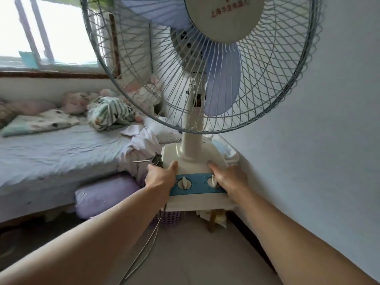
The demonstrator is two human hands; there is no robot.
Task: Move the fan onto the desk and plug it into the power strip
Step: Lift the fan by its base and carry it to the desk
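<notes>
A cream table fan (192, 153) with a wire cage, pale blue blades and a blue control strip with two knobs fills the middle of the view. My left hand (160, 177) grips the left side of its base and also holds the dark plug (157, 160). The grey cord (144, 251) hangs down from that hand toward the floor. My right hand (228, 179) grips the right side of the base, thumb on top. The base sits on or just above a small stand covered with cloth. No desk or power strip is in view.
A bed (51, 153) with crumpled bedding and pillows lies to the left under a window (47, 31). A purple cushion (102, 194) and a purple basket (170, 218) sit low by the stand. A white wall (329, 140) runs close on the right. Tiled floor lies below.
</notes>
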